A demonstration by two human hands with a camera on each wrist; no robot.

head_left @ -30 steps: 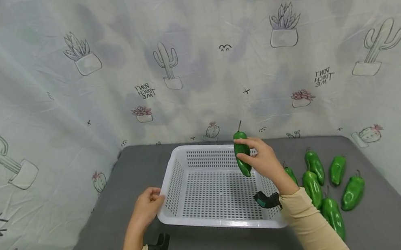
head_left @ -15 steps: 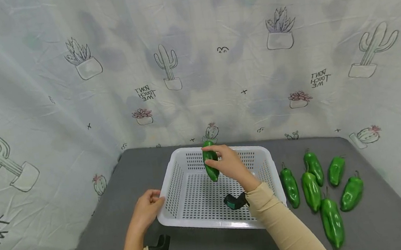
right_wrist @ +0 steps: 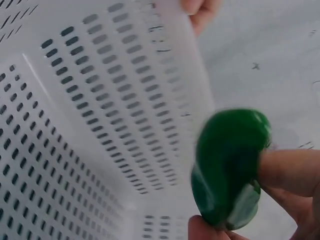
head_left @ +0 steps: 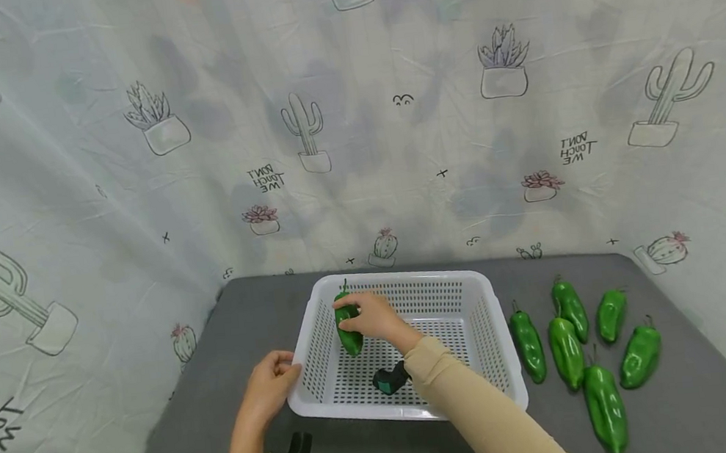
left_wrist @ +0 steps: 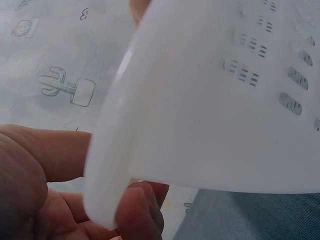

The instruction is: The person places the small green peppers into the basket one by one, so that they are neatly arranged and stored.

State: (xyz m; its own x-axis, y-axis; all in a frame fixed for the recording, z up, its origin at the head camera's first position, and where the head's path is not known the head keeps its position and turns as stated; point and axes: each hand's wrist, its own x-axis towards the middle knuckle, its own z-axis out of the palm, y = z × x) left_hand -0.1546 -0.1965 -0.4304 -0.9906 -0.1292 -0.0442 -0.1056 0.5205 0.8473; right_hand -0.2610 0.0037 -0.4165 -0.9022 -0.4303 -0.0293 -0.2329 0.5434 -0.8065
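Note:
A white perforated plastic basket (head_left: 416, 411) stands on the dark grey table. My left hand (head_left: 265, 388) grips its left rim, and in the left wrist view the thumb and fingers (left_wrist: 140, 210) pinch the rim from both sides. Inside the basket's left part, my right hand (head_left: 375, 317) holds a green pepper (head_left: 348, 331) between thumb and fingers, stem up. Close up in the right wrist view, this glossy green pepper (right_wrist: 227, 170) appears beside the basket's perforated wall (right_wrist: 115, 85).
Several green peppers lie on the table right of the basket, the nearest pepper (head_left: 528, 346) close by its right wall and another pepper (head_left: 604, 408) nearer the front. A pale curtain (head_left: 354, 139) printed with cactus drawings hangs behind and at both sides of the table (head_left: 217, 360).
My right hand has carried the pepper leftward from the basket's right side and lowered it into the left part. The left hand keeps its hold on the rim.

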